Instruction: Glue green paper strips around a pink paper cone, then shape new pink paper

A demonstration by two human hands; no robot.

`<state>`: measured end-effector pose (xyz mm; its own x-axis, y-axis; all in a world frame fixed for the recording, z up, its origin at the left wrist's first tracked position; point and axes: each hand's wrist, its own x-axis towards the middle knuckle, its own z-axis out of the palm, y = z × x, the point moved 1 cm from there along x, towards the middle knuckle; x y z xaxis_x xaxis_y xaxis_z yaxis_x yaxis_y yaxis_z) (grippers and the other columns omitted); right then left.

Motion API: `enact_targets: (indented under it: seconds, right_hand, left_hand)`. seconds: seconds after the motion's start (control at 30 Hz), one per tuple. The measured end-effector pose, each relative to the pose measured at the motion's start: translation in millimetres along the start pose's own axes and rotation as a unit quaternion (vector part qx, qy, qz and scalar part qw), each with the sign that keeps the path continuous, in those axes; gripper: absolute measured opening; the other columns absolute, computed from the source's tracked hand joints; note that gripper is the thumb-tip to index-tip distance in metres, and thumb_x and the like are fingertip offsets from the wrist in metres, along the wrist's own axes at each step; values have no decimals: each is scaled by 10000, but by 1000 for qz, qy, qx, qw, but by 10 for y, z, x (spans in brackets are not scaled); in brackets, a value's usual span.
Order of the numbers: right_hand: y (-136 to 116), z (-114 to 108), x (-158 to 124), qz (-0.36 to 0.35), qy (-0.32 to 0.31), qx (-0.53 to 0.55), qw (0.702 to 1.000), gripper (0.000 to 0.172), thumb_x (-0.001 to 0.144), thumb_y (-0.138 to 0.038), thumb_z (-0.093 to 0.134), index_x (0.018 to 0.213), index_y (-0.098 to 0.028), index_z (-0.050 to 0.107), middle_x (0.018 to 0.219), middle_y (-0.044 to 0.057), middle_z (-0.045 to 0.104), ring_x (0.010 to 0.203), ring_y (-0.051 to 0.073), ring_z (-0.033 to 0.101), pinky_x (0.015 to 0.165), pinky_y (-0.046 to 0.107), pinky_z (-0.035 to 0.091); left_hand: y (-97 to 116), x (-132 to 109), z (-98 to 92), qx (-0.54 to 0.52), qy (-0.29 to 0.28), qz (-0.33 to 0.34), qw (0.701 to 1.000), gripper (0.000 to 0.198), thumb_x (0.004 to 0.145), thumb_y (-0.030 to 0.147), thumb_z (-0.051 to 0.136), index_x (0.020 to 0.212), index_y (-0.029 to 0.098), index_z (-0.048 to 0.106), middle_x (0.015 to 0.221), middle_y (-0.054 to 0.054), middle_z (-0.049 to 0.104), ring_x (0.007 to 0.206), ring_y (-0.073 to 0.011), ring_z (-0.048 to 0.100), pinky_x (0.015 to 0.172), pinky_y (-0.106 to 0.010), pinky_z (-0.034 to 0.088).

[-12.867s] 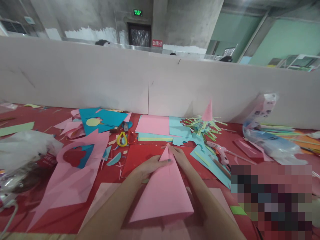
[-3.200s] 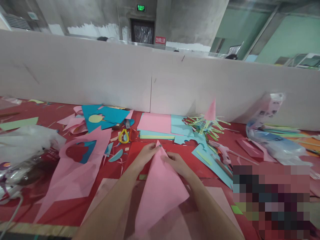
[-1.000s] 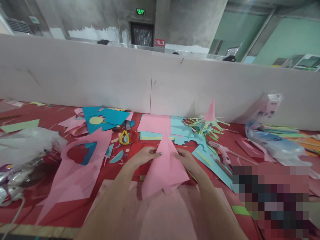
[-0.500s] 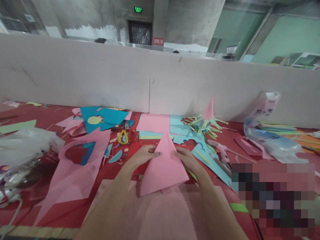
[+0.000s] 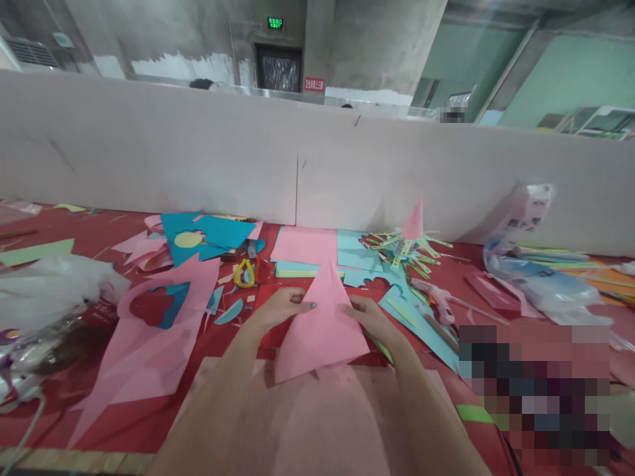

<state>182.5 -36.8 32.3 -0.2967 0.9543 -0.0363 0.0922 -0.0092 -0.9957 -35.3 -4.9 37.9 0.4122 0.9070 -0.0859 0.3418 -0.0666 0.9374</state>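
Note:
Between my hands a pink paper cone point(image 5: 325, 330) stands tip away from me, its wide curved edge toward me. My left hand point(image 5: 288, 305) grips its left side, thumb on the front and fingers curled behind. On the right side, my right hand point(image 5: 364, 312) pinches the paper in the same way, with some fingers hidden behind it. Under the wide edge lies a pale pink board point(image 5: 327, 423). Past the cone are a pink sheet point(image 5: 305, 244) and light blue sheets point(image 5: 360, 250).
Left are cut pink paper point(image 5: 143, 357), blue paper point(image 5: 213, 235), yellow-handled scissors point(image 5: 244, 272) and a plastic bag point(image 5: 54, 284). Right are a glue gun point(image 5: 441, 304), a green-spiked piece with a pink cone point(image 5: 409, 241) and a plastic packet point(image 5: 540, 271). A white partition point(image 5: 198, 145) stands behind.
The paper cone has turned slightly between my hands, and its lower edge has shifted a little to the left and up. Both hands still grip it.

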Motion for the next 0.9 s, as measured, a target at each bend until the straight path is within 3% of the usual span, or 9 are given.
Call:
enact_targets:
  seconds: [0.2,0.37,0.6,0.9]
  right_hand:
    - [62,-38,-2,8,2,0,1000,404,725,-451,611,974,-135,648,882,63,663,778,213,593,642,302,452]
    - [3,-27,-13,-13,0,27,1000,363,755,-401,603,1020,-157,645,931,62,662,880,230,586,747,328,448]
    - [-34,4,-82,21,2,68,997,396,749,-425,607,1059,-179,631,1003,74,658,860,230,602,722,325,454]
    - [-3,1,-68,24,-16,92,995,383,725,-412,635,1010,-157,652,916,79,680,763,219,622,712,341,449]
  left_hand:
    - [13,-16,-6,-10,-32,0,999,342,657,484,596,657,161,485,594,34,448,548,-110,394,523,-232,266]
    - [-13,-1,-14,-26,-14,9,1000,347,671,446,603,603,174,398,558,66,310,509,-80,274,501,-227,190]
    - [-11,-5,9,-74,-19,-4,997,324,659,436,623,640,165,448,589,55,400,533,-85,343,506,-213,243]
    - [-6,-24,9,-111,-44,-25,992,304,658,417,645,758,145,554,645,22,521,589,-104,469,548,-218,347]
